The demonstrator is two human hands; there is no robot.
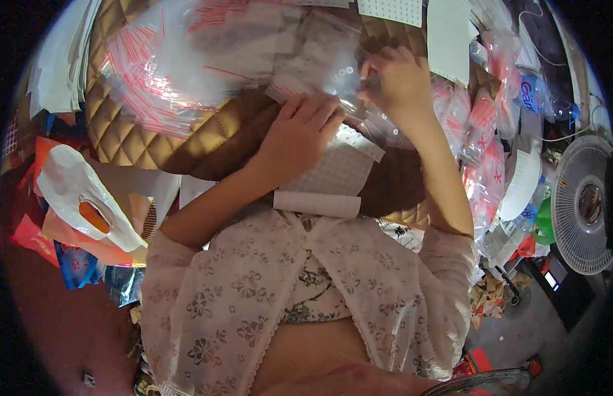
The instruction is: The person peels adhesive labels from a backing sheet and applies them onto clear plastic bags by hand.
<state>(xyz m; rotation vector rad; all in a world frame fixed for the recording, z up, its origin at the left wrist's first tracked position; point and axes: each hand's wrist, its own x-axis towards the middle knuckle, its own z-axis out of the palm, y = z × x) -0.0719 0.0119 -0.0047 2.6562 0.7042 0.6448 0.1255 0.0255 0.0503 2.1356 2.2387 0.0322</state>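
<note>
My left hand (301,135) is closed, its bent fingers at the near edge of a clear zip bag (339,74) that has small white rings on or in it. The right hand (400,82) pinches at the right side of this bag; exactly what lies between its fingertips is hidden. Beneath and nearer than my left hand is a white label sheet (339,168), its near end curled into a roll (316,204). Many clear zip bags with red stripes (155,86) lie in a blurred pile to the left and beyond.
A brown quilted cover (125,132) lies under the bags. More label sheets (448,39) are at the far right. Filled plastic packets (483,175) and a white fan (587,204) stand along the right. A white and orange carrier bag (82,198) is at the left.
</note>
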